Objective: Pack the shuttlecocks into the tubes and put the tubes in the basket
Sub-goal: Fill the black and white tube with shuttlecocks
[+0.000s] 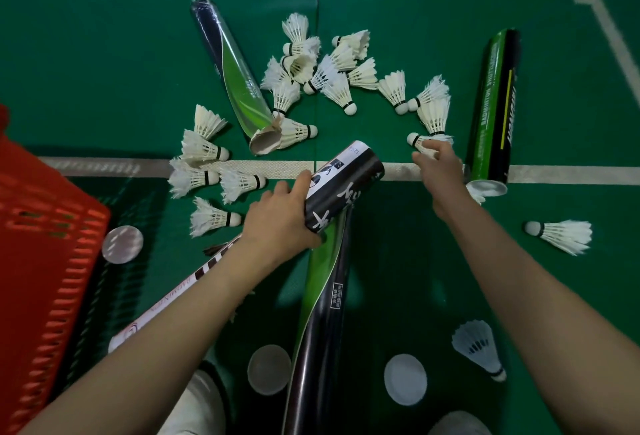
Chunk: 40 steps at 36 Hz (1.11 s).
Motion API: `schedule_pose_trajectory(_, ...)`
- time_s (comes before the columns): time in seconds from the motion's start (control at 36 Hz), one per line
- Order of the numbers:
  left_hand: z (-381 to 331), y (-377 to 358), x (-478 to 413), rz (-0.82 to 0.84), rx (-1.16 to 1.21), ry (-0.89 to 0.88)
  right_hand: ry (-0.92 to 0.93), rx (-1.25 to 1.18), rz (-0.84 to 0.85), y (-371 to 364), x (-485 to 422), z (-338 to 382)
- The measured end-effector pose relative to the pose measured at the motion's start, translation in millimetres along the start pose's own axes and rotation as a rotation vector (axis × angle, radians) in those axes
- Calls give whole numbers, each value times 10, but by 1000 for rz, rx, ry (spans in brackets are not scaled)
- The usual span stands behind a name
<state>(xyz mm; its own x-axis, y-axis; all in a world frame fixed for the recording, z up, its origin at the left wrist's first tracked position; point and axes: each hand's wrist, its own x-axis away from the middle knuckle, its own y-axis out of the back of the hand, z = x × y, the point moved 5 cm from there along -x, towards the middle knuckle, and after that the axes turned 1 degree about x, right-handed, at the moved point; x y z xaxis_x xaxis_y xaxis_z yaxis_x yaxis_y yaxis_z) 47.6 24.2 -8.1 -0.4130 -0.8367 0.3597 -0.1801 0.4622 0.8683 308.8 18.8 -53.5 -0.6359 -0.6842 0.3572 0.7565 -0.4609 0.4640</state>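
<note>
My left hand grips a black tube with white lettering, tilted up to the right above the court floor. To its right, my right hand pinches a white shuttlecock lying on the floor, cork pointing left. Several more white shuttlecocks lie in a heap ahead and in a cluster to the left. A green-and-black tube lies at the right, a dark blue and green tube ahead left. The red basket stands at the far left.
A white tube lies under my left forearm, and a long black-and-green tube lies between my arms. Round lids rest on the green floor. Single shuttlecocks lie at the right and near right.
</note>
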Motion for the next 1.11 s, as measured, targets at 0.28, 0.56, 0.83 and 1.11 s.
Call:
schedule_pose_trajectory(0.28,16,-73,-205,29,-13,15,-121,-15,97,-212,-433,-160)
schedule_pose_trajectory(0.56,143,19,-282,35,-6,54,159,-17,-76,-81,-119,188)
schedule_pose_trajectory(0.83,135,24,-107,22,3,2,353,-27,255,-299,459,545)
schedule_pose_trajectory(1.11,129,16,176,11,-42,-21,303,-13,451,-388,979,545)
